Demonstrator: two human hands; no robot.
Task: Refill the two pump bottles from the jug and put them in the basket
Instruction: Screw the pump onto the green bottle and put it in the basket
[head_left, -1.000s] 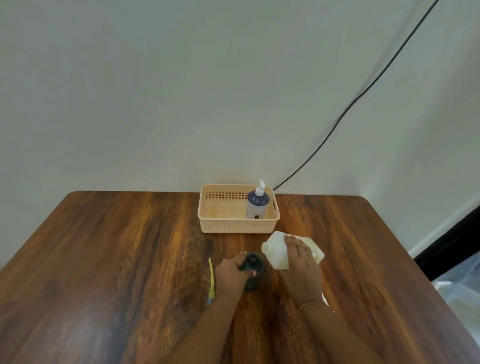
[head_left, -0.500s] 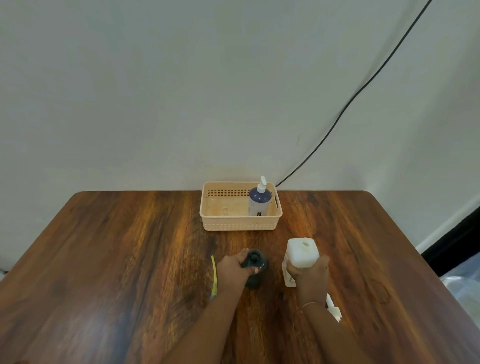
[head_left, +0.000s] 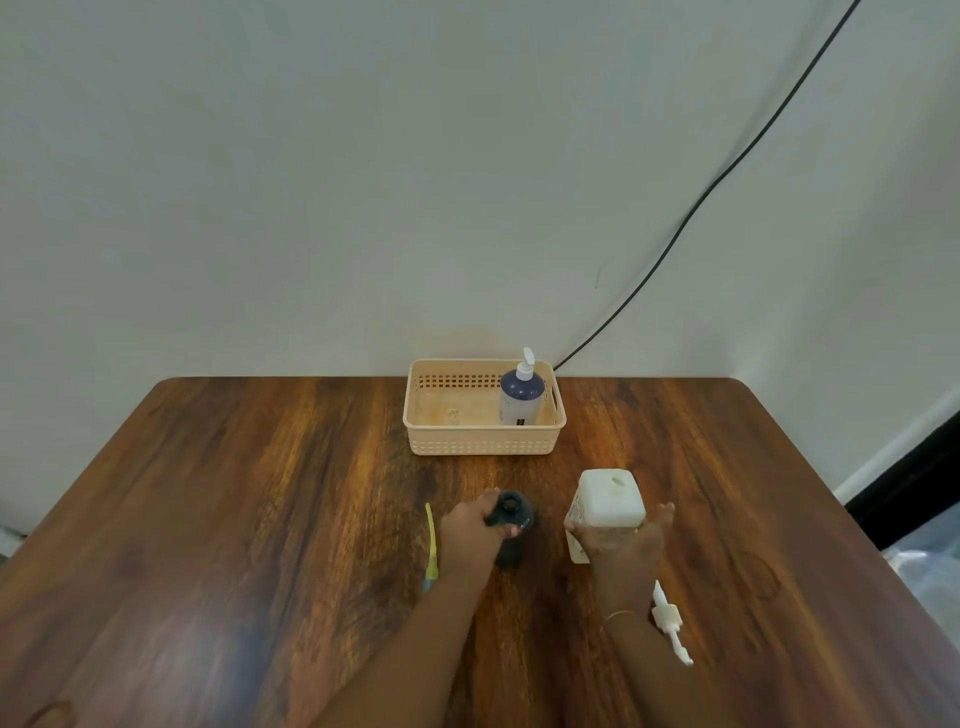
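Nearest the far edge of the wooden table (head_left: 260, 493) stands a beige plastic basket (head_left: 483, 446), and everything else is placed from it. Inside the basket, against its right end, a dark blue pump bottle (head_left: 522, 400) stands upright with its white pump fitted. In front of the basket, slightly toward its right half, the second dark bottle (head_left: 511, 514) stands on the table with its neck open and no pump on it. The left hand (head_left: 470, 530) holds it, fingers curled round its shoulder from the left side. In front of the basket's right corner is the white jug (head_left: 608, 499), upright, its small round mouth facing up (whether its base touches the table cannot be told). The right hand (head_left: 623, 543) grips the jug's near side, fingers wrapped round it and the thumb showing at the right edge. Further from the basket, beside the right wrist, a loose white pump head (head_left: 670, 623) lies flat on the table. In front of the basket's left corner, just beside the left hand, lies a thin yellow-green strip (head_left: 431, 540); what it is cannot be made out. Behind the basket, a black cable (head_left: 701, 202) runs up the wall.
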